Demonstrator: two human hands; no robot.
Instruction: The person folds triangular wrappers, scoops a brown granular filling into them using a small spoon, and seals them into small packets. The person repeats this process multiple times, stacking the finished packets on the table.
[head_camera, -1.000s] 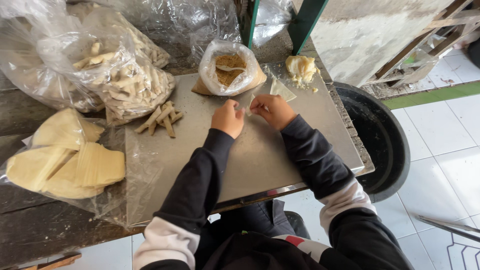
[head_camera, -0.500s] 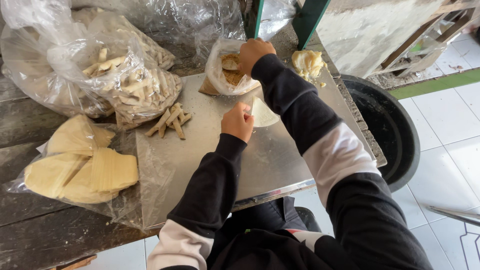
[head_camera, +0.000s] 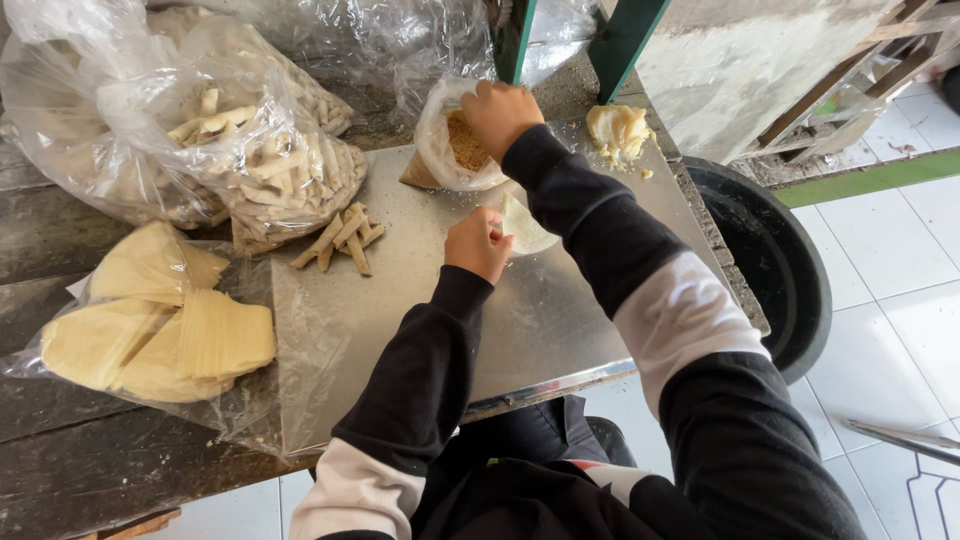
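My left hand (head_camera: 478, 243) pinches the edge of a thin pale wrapper sheet (head_camera: 524, 226) that lies on a metal board (head_camera: 400, 300). My right hand (head_camera: 497, 113) reaches into a small clear plastic bag of brown crumbly filling (head_camera: 455, 150) at the board's far edge; its fingers are closed at the bag's mouth and what they hold is hidden. A few rolled sticks (head_camera: 342, 237) lie on the board to the left.
A big clear bag of rolled sticks (head_camera: 240, 160) sits at the back left. Stacked pale wrappers on plastic (head_camera: 160, 320) lie at the left. A lump of pale dough (head_camera: 618, 128) rests at the back right. A black round tub (head_camera: 780, 270) stands on the tiled floor.
One second ago both hands were together on the wrapper. My right hand has since reached forward into the filling bag, while my left hand stays on the wrapper.
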